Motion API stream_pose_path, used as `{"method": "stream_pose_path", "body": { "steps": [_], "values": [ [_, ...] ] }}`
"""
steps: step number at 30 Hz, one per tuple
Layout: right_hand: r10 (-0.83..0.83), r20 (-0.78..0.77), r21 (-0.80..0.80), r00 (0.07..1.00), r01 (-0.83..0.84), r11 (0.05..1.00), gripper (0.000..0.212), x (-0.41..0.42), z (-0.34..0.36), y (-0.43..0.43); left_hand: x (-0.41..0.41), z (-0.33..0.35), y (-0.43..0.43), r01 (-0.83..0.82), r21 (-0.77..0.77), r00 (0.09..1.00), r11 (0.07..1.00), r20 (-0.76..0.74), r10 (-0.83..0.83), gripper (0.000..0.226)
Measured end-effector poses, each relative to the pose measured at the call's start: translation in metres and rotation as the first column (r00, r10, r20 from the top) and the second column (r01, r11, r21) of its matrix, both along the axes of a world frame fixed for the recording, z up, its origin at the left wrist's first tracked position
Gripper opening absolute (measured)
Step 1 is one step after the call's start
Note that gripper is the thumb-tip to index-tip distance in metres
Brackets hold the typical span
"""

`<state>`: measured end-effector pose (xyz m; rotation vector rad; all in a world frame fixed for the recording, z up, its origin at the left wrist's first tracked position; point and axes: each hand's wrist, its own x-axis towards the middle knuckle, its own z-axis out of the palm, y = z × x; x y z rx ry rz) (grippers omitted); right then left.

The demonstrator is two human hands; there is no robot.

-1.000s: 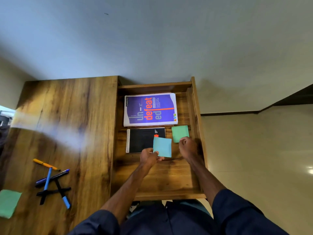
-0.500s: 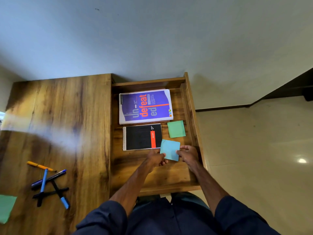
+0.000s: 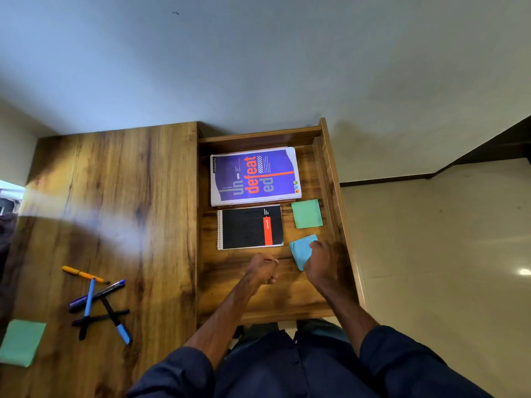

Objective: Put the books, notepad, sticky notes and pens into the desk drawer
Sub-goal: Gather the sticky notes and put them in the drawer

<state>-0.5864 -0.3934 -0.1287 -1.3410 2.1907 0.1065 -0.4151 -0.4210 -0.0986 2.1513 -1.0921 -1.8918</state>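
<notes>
The open wooden drawer [image 3: 333, 179] holds a purple book [image 3: 254, 176], a black spiral notepad [image 3: 248, 226] and a green sticky pad [image 3: 307, 213]. My right hand [image 3: 326, 262] grips a blue sticky pad [image 3: 301, 249] just over the drawer floor, below the green pad. My left hand [image 3: 263, 268] is loosely curled with nothing in it, a little left of the blue pad. Several pens [image 3: 96, 304] lie crossed on the desk at the left, with an orange pen [image 3: 83, 274] above them. Another green sticky pad [image 3: 20, 341] sits at the desk's lower left.
The wooden desktop [image 3: 120, 196] stretches left of the drawer, with a bright streak of light across it. A pale tiled floor [image 3: 436, 254] lies to the right. My dark blue sleeves and lap fill the bottom of the view.
The blue sticky pad moved right and down, off the notepad's edge, towards the drawer's right side. My left hand let go of it; only my right hand holds it now.
</notes>
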Motion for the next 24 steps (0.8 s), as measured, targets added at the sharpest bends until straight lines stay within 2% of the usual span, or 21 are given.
{"method": "stream_pose_path", "body": {
  "steps": [3, 5, 9, 24],
  "values": [
    [0.241, 0.091, 0.053, 0.966, -0.246, 0.968, 0.066, 0.019, -0.009, 0.014, 0.003, -0.001, 0.002, 0.026, -0.012, 1.0, 1.0, -0.002, -0.026, 0.01],
    [0.282, 0.138, 0.092, 0.95, -0.295, 0.951, 0.07, 0.021, -0.017, 0.023, 0.006, -0.002, 0.003, 0.034, -0.01, 0.999, 0.999, -0.01, -0.034, 0.009],
    [0.24, 0.157, 0.144, 0.958, -0.263, 0.954, 0.067, 0.007, -0.027, 0.033, 0.011, -0.001, 0.001, 0.029, -0.007, 0.999, 1.0, -0.032, -0.029, 0.009],
    [0.207, 0.14, 0.15, 0.968, -0.228, 0.962, 0.067, -0.009, -0.026, 0.015, 0.02, 0.001, 0.002, 0.038, -0.018, 0.998, 0.999, -0.05, -0.039, 0.009]
  ]
}}
